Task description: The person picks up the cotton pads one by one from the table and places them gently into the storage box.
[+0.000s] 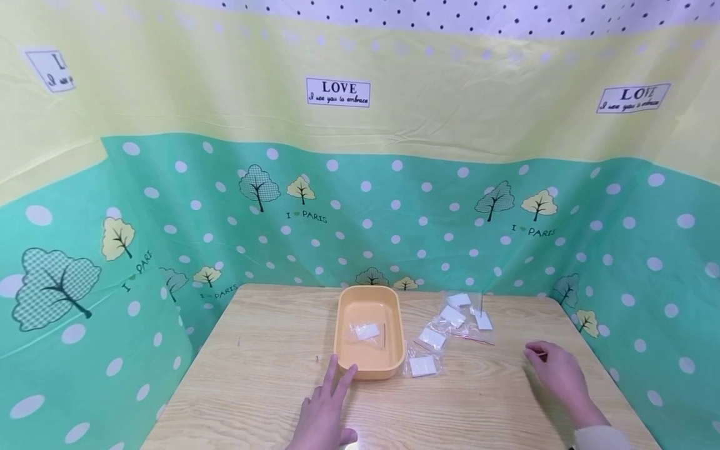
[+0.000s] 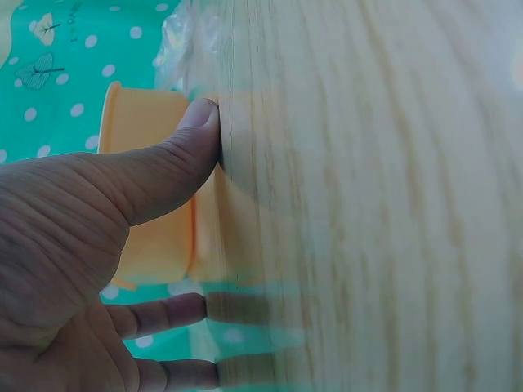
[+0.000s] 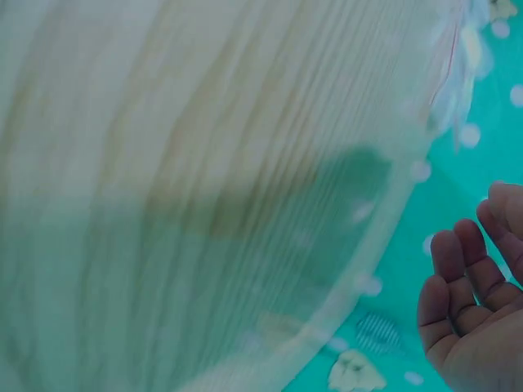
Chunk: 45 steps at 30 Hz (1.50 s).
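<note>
A tray (image 1: 372,374) is sitting just beyond the spread left hand (image 1: 322,412); bags (image 1: 432,338) are lying left of the relaxed, released right hand (image 1: 561,375).

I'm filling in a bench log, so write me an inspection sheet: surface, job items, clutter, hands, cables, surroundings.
Surface: wood-grain tabletop.
Job's things: orange tray holding a clear bag with a white piece inside; right of the tray, a cluster of clear bags, with five white pieces visible in it.
Clutter: tiny dark speck left of the tray, too small to identify.
Left hand: fingers spread by the tray's near-left corner; contact unclear.
Right hand: at the table's right side, fingers bent; no held item clearly seen.
Cables: nothing seen.
Surroundings: green and yellow patterned curtain behind and on both sides.
</note>
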Each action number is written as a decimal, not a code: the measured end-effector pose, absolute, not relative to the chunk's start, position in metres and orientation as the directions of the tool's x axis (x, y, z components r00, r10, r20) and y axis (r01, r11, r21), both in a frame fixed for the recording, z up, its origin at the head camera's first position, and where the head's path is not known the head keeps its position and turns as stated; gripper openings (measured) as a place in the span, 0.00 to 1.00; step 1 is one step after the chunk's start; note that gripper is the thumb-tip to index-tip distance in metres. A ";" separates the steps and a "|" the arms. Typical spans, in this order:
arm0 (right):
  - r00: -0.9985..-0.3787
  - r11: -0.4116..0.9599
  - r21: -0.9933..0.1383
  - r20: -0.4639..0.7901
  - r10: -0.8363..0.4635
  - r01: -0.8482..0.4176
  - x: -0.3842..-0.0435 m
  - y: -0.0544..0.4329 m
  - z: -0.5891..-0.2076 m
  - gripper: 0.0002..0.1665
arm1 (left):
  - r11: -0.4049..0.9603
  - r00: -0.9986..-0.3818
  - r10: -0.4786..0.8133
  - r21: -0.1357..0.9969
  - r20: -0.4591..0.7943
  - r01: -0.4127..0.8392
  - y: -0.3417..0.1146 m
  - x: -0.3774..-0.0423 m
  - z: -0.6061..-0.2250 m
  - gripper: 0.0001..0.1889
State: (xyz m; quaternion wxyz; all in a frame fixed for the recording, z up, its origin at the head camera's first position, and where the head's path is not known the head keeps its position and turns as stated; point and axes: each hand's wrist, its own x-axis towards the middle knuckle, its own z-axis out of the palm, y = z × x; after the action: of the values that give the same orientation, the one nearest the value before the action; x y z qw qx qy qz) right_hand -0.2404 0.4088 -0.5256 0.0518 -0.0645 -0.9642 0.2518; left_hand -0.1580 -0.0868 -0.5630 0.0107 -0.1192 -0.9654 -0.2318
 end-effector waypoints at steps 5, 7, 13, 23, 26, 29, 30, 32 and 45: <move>-0.989 0.870 -0.480 0.028 0.145 0.114 -0.235 0.436 -0.529 0.26 | 0.866 -0.972 0.223 0.443 0.072 0.232 -0.087 -0.158 -0.563 0.68; -0.989 0.869 -0.477 -0.006 0.148 0.133 -0.234 0.444 -0.531 0.29 | 0.866 -0.973 0.221 0.444 0.069 0.229 -0.087 -0.158 -0.562 0.68; -0.981 0.900 -0.393 -0.108 0.160 0.190 -0.232 0.463 -0.545 0.38 | 0.864 -0.973 0.224 0.450 0.058 0.226 -0.087 -0.158 -0.562 0.68; -0.975 0.938 -0.281 -0.145 0.167 0.202 -0.230 0.469 -0.555 0.39 | 0.859 -0.972 0.229 0.459 0.052 0.227 -0.086 -0.158 -0.561 0.68; -0.976 0.940 -0.278 -0.146 0.164 0.199 -0.231 0.469 -0.553 0.40 | 0.860 -0.972 0.228 0.457 0.055 0.228 -0.086 -0.158 -0.561 0.68; -0.973 0.935 -0.286 -0.159 0.168 0.209 -0.231 0.470 -0.552 0.42 | 0.862 -0.972 0.230 0.452 0.055 0.229 -0.086 -0.158 -0.562 0.68; -0.972 0.933 -0.292 -0.163 0.167 0.209 -0.231 0.471 -0.552 0.44 | 0.863 -0.971 0.230 0.450 0.056 0.230 -0.086 -0.158 -0.561 0.68; -0.973 0.930 -0.302 -0.162 0.165 0.208 -0.231 0.472 -0.551 0.46 | 0.864 -0.971 0.231 0.447 0.057 0.232 -0.086 -0.158 -0.561 0.68; -0.972 0.910 -0.347 -0.138 0.192 0.229 -0.246 0.469 -0.549 0.55 | 0.862 -0.972 0.229 0.452 0.058 0.230 -0.086 -0.158 -0.559 0.68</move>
State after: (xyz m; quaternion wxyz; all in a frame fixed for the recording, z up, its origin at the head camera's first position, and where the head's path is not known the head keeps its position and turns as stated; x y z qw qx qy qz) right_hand -0.2459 0.4687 -0.5490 -0.0507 -0.1078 -0.9758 0.1832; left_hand -0.1578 -0.0861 -0.5588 0.0012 -0.1191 -0.9649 -0.2342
